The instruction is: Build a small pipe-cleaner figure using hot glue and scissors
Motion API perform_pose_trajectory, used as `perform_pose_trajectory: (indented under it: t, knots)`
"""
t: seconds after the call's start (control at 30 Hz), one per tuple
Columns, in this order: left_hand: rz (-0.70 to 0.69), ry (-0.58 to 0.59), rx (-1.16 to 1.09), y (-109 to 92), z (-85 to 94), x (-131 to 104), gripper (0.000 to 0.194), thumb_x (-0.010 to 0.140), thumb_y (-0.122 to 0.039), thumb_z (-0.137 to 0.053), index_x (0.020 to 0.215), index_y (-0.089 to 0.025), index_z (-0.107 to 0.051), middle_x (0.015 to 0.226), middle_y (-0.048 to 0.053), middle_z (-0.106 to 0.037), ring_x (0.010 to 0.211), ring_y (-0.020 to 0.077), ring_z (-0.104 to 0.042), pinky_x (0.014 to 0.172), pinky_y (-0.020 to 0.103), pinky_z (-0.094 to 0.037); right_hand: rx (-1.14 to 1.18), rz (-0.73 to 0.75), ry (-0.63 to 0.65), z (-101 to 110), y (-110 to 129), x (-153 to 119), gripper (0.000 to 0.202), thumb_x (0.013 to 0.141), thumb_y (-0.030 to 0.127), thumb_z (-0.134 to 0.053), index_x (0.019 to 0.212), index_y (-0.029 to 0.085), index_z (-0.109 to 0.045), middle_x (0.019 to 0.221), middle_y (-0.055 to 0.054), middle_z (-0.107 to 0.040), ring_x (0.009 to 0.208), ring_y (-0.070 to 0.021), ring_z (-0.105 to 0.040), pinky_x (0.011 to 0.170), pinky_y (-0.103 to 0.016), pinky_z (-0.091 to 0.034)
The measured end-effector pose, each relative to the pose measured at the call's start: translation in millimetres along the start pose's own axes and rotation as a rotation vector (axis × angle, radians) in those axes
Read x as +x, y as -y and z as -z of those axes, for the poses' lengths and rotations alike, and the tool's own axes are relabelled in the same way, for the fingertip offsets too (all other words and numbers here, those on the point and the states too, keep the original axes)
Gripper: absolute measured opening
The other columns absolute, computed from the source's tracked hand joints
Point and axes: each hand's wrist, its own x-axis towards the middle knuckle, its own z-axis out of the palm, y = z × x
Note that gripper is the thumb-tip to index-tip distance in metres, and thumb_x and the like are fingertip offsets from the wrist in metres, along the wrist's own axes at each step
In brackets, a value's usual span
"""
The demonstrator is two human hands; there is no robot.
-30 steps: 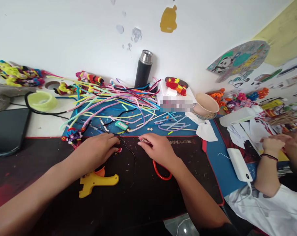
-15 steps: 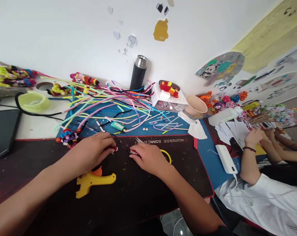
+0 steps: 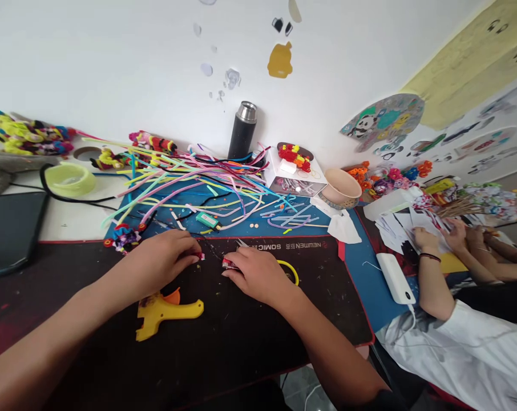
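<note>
My left hand [image 3: 169, 257] pinches a small red and white piece [image 3: 201, 257] over the dark mat [image 3: 241, 337]. To its right, my right hand [image 3: 261, 274] has its fingers closed on a small red and silvery piece [image 3: 227, 263]. The pieces are apart, and both are too small to name. Scissor tips [image 3: 241, 243] show just beyond my right hand, and a yellow loop [image 3: 291, 269] shows past its back. The yellow glue gun [image 3: 168, 313] lies below my left hand.
Colourful pipe cleaners [image 3: 190, 188] cover the blue mat behind. A black flask [image 3: 242, 131], a white box [image 3: 279, 174] and a bowl [image 3: 340, 185] stand near the wall. At left are a dark tablet [image 3: 14, 228] and pipe-cleaner figures [image 3: 31, 136]. Another person's hands [image 3: 429, 240] work at right.
My right hand has shifted slightly left with its piece. The view has moved a little. The other person's hands at right have moved over the papers.
</note>
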Motion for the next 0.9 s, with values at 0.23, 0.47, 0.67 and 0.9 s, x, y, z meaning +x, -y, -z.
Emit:
perform_pose_trajectory:
  t: [0.23,0.47,0.67,0.9]
  knots:
    - [-0.033,-0.01,0.073,13.2,-15.1,3.7,0.035,0.103,-0.048,-0.056,0.113,-0.027,-0.082,0.117,0.013,-0.083,0.112,0.037,-0.076,0.103,0.05,-0.057,0.084,-0.079,-0.151,4.7,-15.7,-1.4,0.023,0.113,0.037,-0.063,0.124,0.026,-0.081,0.12,-0.009,-0.084,0.106,-0.0257,-0.079,0.087,-0.034,-0.056]
    - [-0.029,-0.052,0.06,7.0,3.8,9.7,0.037,0.106,-0.056,-0.058,0.115,-0.028,-0.081,0.114,0.009,-0.083,0.108,0.0347,-0.076,0.098,0.045,-0.057,0.203,-0.318,-0.381,7.7,-60.5,0.9,0.021,0.11,0.028,-0.062,0.111,0.025,-0.083,0.103,-0.006,-0.085,0.095,-0.0243,-0.079,0.084,-0.032,-0.053]
    - [-0.005,-0.062,0.03,0.6,10.2,13.0,0.04,0.106,-0.057,-0.054,0.114,-0.027,-0.08,0.112,0.009,-0.083,0.105,0.032,-0.076,0.097,0.044,-0.058,0.118,-0.394,-0.343,4.7,-89.0,10.3,0.02,0.107,0.033,-0.069,0.121,0.024,-0.08,0.095,-0.005,-0.083,0.086,-0.0241,-0.076,0.076,-0.031,-0.048]
    - [0.031,-0.037,-0.01,-13.4,13.4,12.3,0.035,0.11,-0.053,-0.056,0.114,-0.027,-0.079,0.113,0.004,-0.083,0.106,0.028,-0.075,0.099,0.04,-0.057,0.081,-0.406,-0.272,-1.0,-86.8,27.0,0.019,0.109,0.033,-0.07,0.124,0.024,-0.078,0.096,-0.005,-0.083,0.087,-0.0243,-0.076,0.076,-0.031,-0.046]
